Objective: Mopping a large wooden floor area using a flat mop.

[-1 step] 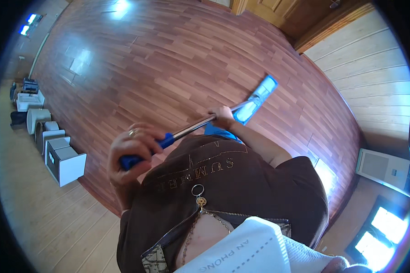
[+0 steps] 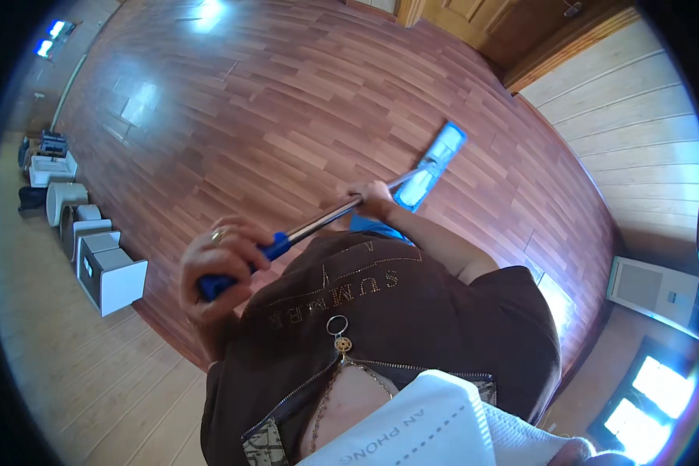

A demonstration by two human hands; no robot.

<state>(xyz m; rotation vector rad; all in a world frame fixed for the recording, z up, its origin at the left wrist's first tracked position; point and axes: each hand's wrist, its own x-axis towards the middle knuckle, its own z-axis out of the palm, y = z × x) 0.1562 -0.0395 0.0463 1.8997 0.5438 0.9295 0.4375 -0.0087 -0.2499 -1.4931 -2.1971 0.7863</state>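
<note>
A flat mop with a blue-edged head (image 2: 431,165) lies on the wood-plank floor (image 2: 287,116), ahead and to the right. Its silver pole (image 2: 318,221) slants back towards my body and ends in a blue grip. My left hand (image 2: 221,268), with a ring on one finger, is wrapped around that blue grip. Lower on the pole, nearer the head, my right hand (image 2: 371,199) is closed around the metal. Part of something blue (image 2: 377,227) shows below my right hand, at the edge of my brown shirt.
Along the left wall stand a white-topped cabinet (image 2: 110,272), a round pale container (image 2: 66,203) and several other items. A wooden door (image 2: 474,19) and its frame are at the far right. A white appliance (image 2: 654,293) stands by the right wall, near a bright window.
The mop head has shifted slightly left and away from me. Both hands have moved a little to the left with the pole.
</note>
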